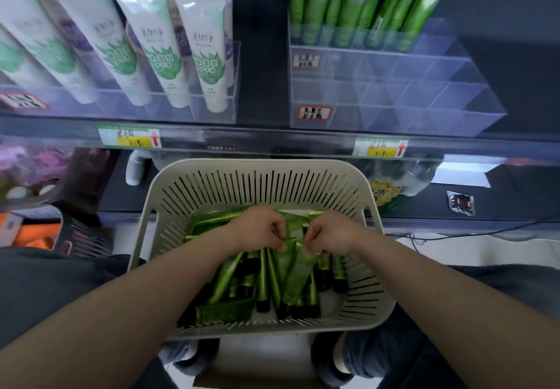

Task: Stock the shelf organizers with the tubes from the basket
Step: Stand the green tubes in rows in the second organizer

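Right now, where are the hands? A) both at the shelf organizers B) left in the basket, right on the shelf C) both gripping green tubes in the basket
C: the left hand and the right hand both curl their fingers around green tubes inside the basket.

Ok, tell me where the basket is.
Head view, bottom centre: the basket sits below the shelf edge, with the left hand and right hand gripping green tubes inside it.

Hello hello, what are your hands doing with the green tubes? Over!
Left hand, right hand: both pinching green tubes in basket. Organizer front rows empty. Nothing blocking.
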